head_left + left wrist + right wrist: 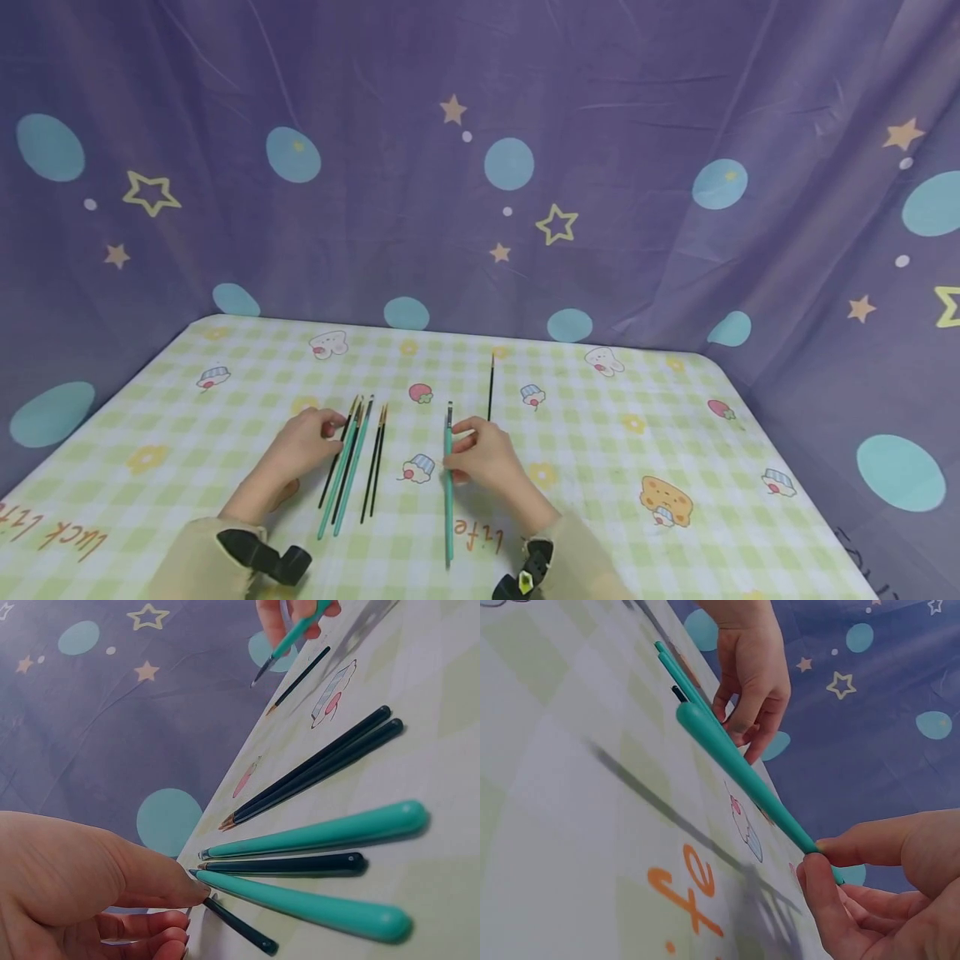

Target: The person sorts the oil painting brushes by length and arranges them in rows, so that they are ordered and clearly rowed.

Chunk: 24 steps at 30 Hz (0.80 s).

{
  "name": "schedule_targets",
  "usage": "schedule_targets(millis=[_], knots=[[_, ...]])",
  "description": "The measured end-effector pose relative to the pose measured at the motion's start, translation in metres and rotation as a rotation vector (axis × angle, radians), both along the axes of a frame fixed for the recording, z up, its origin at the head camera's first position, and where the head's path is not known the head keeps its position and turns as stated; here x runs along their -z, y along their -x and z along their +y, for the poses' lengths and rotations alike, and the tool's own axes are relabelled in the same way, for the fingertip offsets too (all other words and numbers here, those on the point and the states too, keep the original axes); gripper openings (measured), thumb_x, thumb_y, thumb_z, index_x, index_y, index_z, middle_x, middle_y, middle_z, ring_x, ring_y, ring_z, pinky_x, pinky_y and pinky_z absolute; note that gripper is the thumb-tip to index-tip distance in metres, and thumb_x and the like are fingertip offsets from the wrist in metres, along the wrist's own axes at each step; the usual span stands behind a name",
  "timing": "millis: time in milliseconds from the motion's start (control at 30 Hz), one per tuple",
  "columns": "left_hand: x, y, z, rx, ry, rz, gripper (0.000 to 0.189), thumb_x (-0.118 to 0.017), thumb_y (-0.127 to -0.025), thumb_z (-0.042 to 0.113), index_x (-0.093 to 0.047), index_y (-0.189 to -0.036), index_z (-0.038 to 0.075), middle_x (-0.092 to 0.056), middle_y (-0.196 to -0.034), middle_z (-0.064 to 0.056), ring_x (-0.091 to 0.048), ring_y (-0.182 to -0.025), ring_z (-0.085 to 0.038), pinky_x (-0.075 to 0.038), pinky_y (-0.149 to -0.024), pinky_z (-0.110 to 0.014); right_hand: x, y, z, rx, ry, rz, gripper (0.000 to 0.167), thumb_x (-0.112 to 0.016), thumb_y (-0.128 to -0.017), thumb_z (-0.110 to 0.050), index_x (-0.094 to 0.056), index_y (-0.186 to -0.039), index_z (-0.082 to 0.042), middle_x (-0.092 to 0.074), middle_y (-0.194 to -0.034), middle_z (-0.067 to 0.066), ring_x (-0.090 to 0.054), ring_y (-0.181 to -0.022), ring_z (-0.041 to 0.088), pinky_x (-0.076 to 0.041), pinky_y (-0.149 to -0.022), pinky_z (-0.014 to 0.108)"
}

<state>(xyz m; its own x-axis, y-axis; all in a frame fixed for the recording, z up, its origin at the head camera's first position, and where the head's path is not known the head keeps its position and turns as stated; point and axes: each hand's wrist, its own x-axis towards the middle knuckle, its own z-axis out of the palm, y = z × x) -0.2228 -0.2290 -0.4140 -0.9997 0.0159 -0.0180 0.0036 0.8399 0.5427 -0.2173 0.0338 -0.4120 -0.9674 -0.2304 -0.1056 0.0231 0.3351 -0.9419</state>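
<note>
My right hand (pixel 483 454) pinches a teal paintbrush (pixel 449 517) between thumb and fingertips near its ferrule. In the right wrist view this teal brush (pixel 739 769) is raised, its shadow falling on the cloth. My left hand (pixel 303 446) is at the bristle end of a fanned group of teal and black paintbrushes. Its thumb and fingers pinch the leftmost black paintbrush (pixel 241 928), whose bristle end the thumb hides in the left wrist view. Beside the group lie two black paintbrushes (pixel 374 475) side by side.
A single black paintbrush (pixel 491 387) lies beyond my right hand. A green-and-white checked tablecloth (pixel 600 533) with printed cupcakes and flowers covers the table. Behind the table hangs a purple curtain (pixel 405 217) with stars and blue dots.
</note>
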Motion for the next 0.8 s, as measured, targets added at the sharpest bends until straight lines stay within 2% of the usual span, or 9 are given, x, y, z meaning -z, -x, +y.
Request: schedule_targets(millis=[300,600,800], knots=[[0.000,0.000,0.000,0.006,0.003,0.003,0.033,-0.063,-0.077,0.009,-0.059,-0.107,-0.004,-0.047,-0.083,-0.008,-0.043,-0.073,-0.021,-0.034,-0.062,-0.030,-0.005,-0.009,0.015,-0.004,-0.001,-0.011,0.040,-0.068,-0.074,-0.001,-0.054,-0.112,0.001,-0.057,-0.080,0.009,-0.060,-0.055,0.016,-0.052,-0.054,0.029],[-0.001,0.000,-0.001,0.017,0.004,0.005,0.034,-0.062,-0.078,0.009,-0.058,-0.108,-0.005,-0.046,-0.082,-0.007,-0.042,-0.072,-0.020,-0.033,-0.062,-0.030,-0.003,-0.017,0.026,0.004,-0.043,-0.022,0.040,-0.067,-0.075,-0.002,-0.053,-0.112,0.001,-0.057,-0.082,0.009,-0.061,-0.056,0.017,-0.052,-0.054,0.029],[-0.002,0.000,-0.001,0.020,-0.002,0.003,0.034,-0.062,-0.078,0.009,-0.058,-0.109,-0.006,-0.045,-0.082,-0.008,-0.041,-0.072,-0.020,-0.032,-0.062,-0.031,-0.001,-0.021,0.032,0.009,-0.035,-0.033,0.040,-0.067,-0.075,-0.002,-0.053,-0.112,0.001,-0.057,-0.083,0.009,-0.060,-0.057,0.015,-0.052,-0.055,0.029]])
